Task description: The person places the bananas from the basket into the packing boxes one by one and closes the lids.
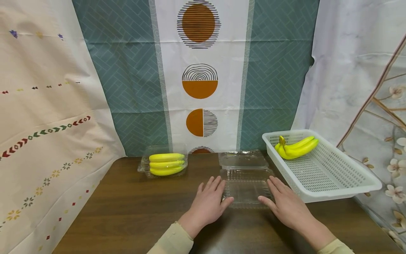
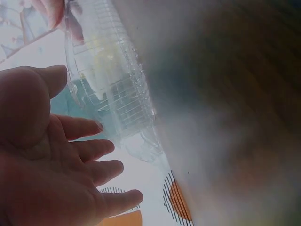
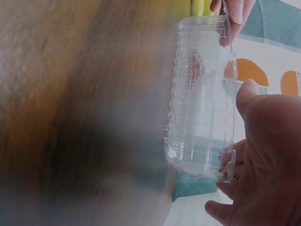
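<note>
A clear plastic clamshell box lies unfolded on the brown table, its lid folded back toward the curtain. My left hand is at the box's left side, fingers stretched out along the rim. On the opposite side is my right hand, also with straight fingers, the thumb pointing inward over the near corner. Ribbed side walls of the see-through box show in the right wrist view, and no fruit is inside. Neither hand's fingers are curled round the rim.
To the right, a white perforated basket holds a bunch of yellow bananas. Another clear box at the back left contains bananas. A patterned curtain hangs behind the brown table, with light cloths at both sides.
</note>
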`<action>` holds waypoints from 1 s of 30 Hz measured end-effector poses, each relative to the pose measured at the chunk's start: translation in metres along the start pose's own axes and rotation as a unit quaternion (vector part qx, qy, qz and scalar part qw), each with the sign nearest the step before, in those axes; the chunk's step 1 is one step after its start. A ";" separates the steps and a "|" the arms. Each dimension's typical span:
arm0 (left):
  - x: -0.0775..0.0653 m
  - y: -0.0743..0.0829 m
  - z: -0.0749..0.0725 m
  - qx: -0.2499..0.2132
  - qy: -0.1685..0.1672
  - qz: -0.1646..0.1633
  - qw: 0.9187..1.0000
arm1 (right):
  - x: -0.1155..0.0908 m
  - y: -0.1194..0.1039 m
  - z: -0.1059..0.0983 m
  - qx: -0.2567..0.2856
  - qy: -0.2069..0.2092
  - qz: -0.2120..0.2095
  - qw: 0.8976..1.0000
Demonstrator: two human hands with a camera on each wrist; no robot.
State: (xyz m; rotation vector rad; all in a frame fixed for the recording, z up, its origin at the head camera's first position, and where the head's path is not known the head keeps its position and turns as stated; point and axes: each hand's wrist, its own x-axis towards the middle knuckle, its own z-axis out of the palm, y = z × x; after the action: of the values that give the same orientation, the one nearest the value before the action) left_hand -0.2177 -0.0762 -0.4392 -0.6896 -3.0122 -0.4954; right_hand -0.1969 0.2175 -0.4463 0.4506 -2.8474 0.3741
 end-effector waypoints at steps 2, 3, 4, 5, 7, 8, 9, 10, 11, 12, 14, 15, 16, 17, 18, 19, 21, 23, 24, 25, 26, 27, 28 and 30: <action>-0.002 -0.001 -0.001 0.000 0.002 0.000 1.000 | 0.001 -0.001 0.000 0.004 0.001 -0.003 1.000; -0.003 -0.002 -0.002 0.002 0.003 0.000 1.000 | 0.002 -0.002 0.001 0.006 0.002 -0.005 1.000; -0.003 -0.002 -0.002 0.004 0.003 0.000 1.000 | 0.002 -0.002 0.001 0.007 0.002 -0.006 1.000; -0.004 -0.003 -0.003 0.007 0.004 -0.001 1.000 | 0.003 -0.003 0.001 0.009 0.002 -0.008 1.000; -0.006 -0.005 -0.004 0.009 0.005 -0.003 1.000 | 0.004 -0.005 0.002 0.012 0.002 -0.011 1.000; -0.007 -0.006 -0.004 0.010 0.005 -0.005 1.000 | 0.005 -0.005 0.002 0.013 0.002 -0.013 1.000; -0.007 -0.007 -0.004 0.012 0.005 -0.006 1.000 | 0.006 -0.006 0.002 0.015 0.002 -0.014 1.000; -0.008 -0.007 -0.005 0.013 0.006 -0.006 1.000 | 0.006 -0.006 0.003 0.015 0.002 -0.016 1.000; -0.009 -0.008 -0.006 0.013 0.006 -0.007 1.000 | 0.007 -0.006 0.003 0.015 0.002 -0.018 1.000; -0.009 -0.009 -0.006 0.014 0.007 -0.007 1.000 | 0.007 -0.007 0.003 0.016 0.001 -0.019 1.000; -0.011 -0.010 -0.007 0.017 0.008 -0.008 1.000 | 0.008 -0.009 0.004 0.020 0.000 -0.021 1.000; -0.012 -0.011 -0.008 0.019 0.008 -0.008 1.000 | 0.009 -0.010 0.005 0.021 0.000 -0.022 1.000; -0.013 -0.011 -0.008 0.019 0.009 -0.009 1.000 | 0.009 -0.011 0.005 0.022 -0.001 -0.023 1.000; -0.013 -0.013 -0.008 0.019 0.010 -0.009 1.000 | 0.009 -0.013 0.005 0.024 -0.001 -0.023 0.999; -0.014 -0.014 -0.008 0.020 0.010 -0.010 1.000 | 0.010 -0.014 0.006 0.026 -0.001 -0.023 0.999; -0.015 -0.015 -0.009 0.021 0.011 -0.010 1.000 | 0.010 -0.015 0.006 0.027 -0.001 -0.022 0.999; -0.017 -0.017 -0.009 0.020 0.014 -0.010 1.000 | 0.011 -0.018 0.007 0.029 0.000 -0.023 0.999; -0.019 -0.020 -0.009 0.019 0.015 -0.011 1.000 | 0.012 -0.020 0.008 0.033 0.000 -0.024 0.999; -0.020 -0.021 -0.010 0.017 0.016 -0.011 1.000 | 0.013 -0.021 0.008 0.034 0.000 -0.025 0.999; -0.021 -0.021 -0.010 0.016 0.016 -0.012 1.000 | 0.014 -0.022 0.009 0.035 0.001 -0.027 0.999; -0.021 -0.022 -0.011 0.015 0.016 -0.013 1.000 | 0.015 -0.023 0.009 0.036 0.001 -0.028 0.999; -0.022 -0.023 -0.011 0.015 0.015 -0.015 1.000 | 0.015 -0.024 0.010 0.037 0.001 -0.030 0.999; -0.023 -0.024 -0.011 0.015 0.015 -0.015 1.000 | 0.016 -0.025 0.010 0.037 0.001 -0.031 0.999; -0.024 -0.026 -0.012 0.015 0.017 -0.015 1.000 | 0.017 -0.026 0.011 0.039 0.001 -0.034 0.999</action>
State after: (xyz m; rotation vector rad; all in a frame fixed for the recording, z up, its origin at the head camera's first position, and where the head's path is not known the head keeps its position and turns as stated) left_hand -0.2079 -0.1119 -0.4377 -0.6279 -2.9951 -0.4565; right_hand -0.2060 0.1856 -0.4460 0.5584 -2.8144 0.4731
